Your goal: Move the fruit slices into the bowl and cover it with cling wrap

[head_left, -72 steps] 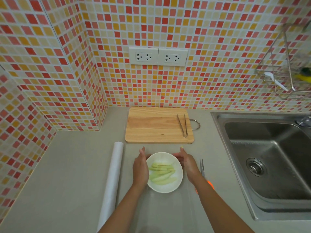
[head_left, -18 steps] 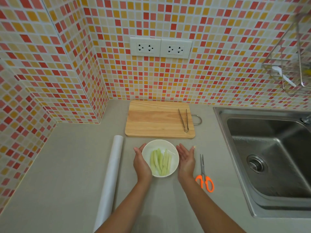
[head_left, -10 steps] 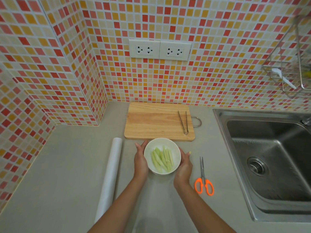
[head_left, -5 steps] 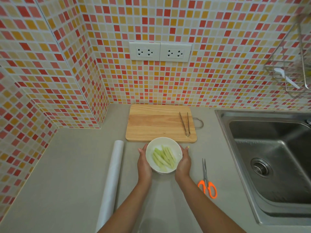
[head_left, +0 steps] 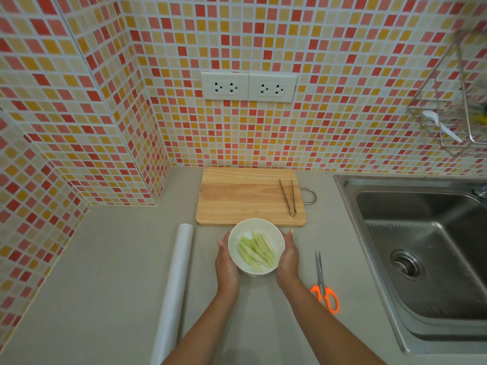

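From the head camera we look down on a grey counter [head_left: 105, 272] in a corner tiled in red, orange and cream mosaic. Near the middle sits a round white bowl [head_left: 237, 234] holding pale green fruit slices [head_left: 255, 251], which lie side by side and run diagonally across its inside. A faint glint near the bowl's right rim hints at clear film, but we cannot tell whether cling wrap covers it.

Our left hand [head_left: 226, 264] cups the bowl's left side and our right hand [head_left: 288, 259] cups its right side, each with its fingers curved against the wall of the bowl so that the bowl is held between both palms.

Just behind the bowl, with its near edge touching or slightly overlapped by the rim, lies a rectangular pale wooden cutting board [head_left: 245, 196] with a metal loop handle on its right end. A pair of slim metal tongs [head_left: 288, 197] rests on the board's right part, its arms apart.

To the left of the bowl, a long white roll of cling wrap [head_left: 175, 285] lies on the counter, apart from the left hand. To the right, orange-handled scissors [head_left: 322, 283] lie closed beside the right forearm. Farther right is a stainless steel sink [head_left: 350, 188].
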### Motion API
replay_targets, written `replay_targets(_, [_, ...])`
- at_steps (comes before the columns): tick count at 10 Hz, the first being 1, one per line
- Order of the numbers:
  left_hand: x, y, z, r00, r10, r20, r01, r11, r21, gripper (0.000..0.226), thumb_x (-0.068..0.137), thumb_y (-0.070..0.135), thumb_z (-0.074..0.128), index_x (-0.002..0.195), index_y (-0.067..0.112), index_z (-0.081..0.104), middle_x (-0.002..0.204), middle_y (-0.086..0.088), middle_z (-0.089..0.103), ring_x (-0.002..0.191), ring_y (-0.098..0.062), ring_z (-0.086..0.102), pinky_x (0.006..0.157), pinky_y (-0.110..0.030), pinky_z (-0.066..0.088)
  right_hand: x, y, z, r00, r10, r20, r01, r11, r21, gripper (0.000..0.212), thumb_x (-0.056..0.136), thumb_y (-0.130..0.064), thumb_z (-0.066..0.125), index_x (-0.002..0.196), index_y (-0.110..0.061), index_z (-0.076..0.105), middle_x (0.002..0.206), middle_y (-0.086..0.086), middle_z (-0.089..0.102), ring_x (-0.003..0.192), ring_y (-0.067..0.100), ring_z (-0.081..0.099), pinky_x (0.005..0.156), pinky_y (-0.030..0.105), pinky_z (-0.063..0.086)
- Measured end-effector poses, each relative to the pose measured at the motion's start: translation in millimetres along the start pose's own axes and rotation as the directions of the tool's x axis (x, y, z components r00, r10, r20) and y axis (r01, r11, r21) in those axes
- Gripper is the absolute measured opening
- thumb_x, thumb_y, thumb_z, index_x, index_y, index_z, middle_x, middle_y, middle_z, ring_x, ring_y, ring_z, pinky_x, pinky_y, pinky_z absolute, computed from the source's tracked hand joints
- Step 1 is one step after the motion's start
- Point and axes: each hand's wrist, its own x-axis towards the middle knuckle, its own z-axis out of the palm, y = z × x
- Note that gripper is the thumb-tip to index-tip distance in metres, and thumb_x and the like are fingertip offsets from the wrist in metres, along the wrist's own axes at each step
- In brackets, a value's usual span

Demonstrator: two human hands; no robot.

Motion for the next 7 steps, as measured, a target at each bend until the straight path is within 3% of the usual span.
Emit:
replay_targets(1, [-3, 2, 0, 1.0, 0.017, 0.0, -0.017, 1.0, -0.022, 0.057, 0.104, 0.045, 0.017, 0.131, 0.018, 0.06, 0.128, -0.002, 0.065, 0.121, -0.016, 0.058, 0.094, -0.022, 0.045, 0, 0, 0, 1.0, 0.008, 0.013, -0.008, 1.0, -0.014, 0.045, 0.098, -0.046, 0.037, 0.094, -0.017, 0.071, 0.096, 0.007, 0.071, 0.096, 0.024, 0.065, 0.085, 0.036, 0.05])
replay_targets(3, [-7, 3, -2, 1.0, 0.009, -0.007, -0.009, 1.0, -0.014, 0.055, 0.105, 0.042, 0.019, 0.131, 0.016, 0.06, 0.129, -0.003, 0.064, 0.124, -0.018, 0.056, 0.105, -0.032, 0.042, -2, -4, -2, 0.999, 0.005, 0.044, -0.004, 0.999, -0.037, 0.047, 0.099, -0.045, 0.035, 0.096, -0.015, 0.071, 0.096, 0.008, 0.072, 0.092, 0.022, 0.067, 0.076, 0.033, 0.051])
replay_targets(5, [-15, 10, -8, 0.999, 0.027, 0.025, -0.027, 1.0, 0.001, 0.051, 0.104, 0.043, 0.022, 0.124, 0.022, 0.064, 0.123, 0.002, 0.067, 0.122, -0.016, 0.057, 0.095, -0.025, 0.043, -6, -12, -7, 0.993, -0.007, 0.116, 0.014, 0.998, -0.054, 0.046, 0.101, -0.039, 0.035, 0.099, -0.012, 0.072, 0.096, 0.009, 0.073, 0.092, 0.021, 0.066, 0.072, 0.029, 0.049])
replay_targets(6, [-16, 19, -14, 1.0, 0.024, 0.003, -0.025, 0.994, 0.106, 0.051, 0.104, 0.042, 0.025, 0.137, 0.017, 0.054, 0.141, 0.001, 0.054, 0.135, -0.015, 0.044, 0.103, -0.02, 0.031, -8, -19, -8, 0.992, -0.025, 0.12, 0.047, 0.982, -0.182, 0.045, 0.1, -0.038, 0.037, 0.094, -0.012, 0.073, 0.095, 0.006, 0.073, 0.095, 0.022, 0.065, 0.077, 0.029, 0.048])
replay_targets(7, [-7, 36, -24, 0.991, 0.129, 0.028, -0.132, 0.951, 0.281, 0.053, 0.104, 0.04, 0.025, 0.148, 0.014, 0.039, 0.155, -0.001, 0.036, 0.145, -0.015, 0.029, 0.11, -0.02, 0.019, -10, -39, -11, 0.991, -0.105, 0.089, 0.126, 0.949, -0.289, 0.047, 0.101, -0.041, 0.033, 0.12, -0.012, 0.065, 0.124, 0.008, 0.065, 0.121, 0.022, 0.055, 0.099, 0.032, 0.042])
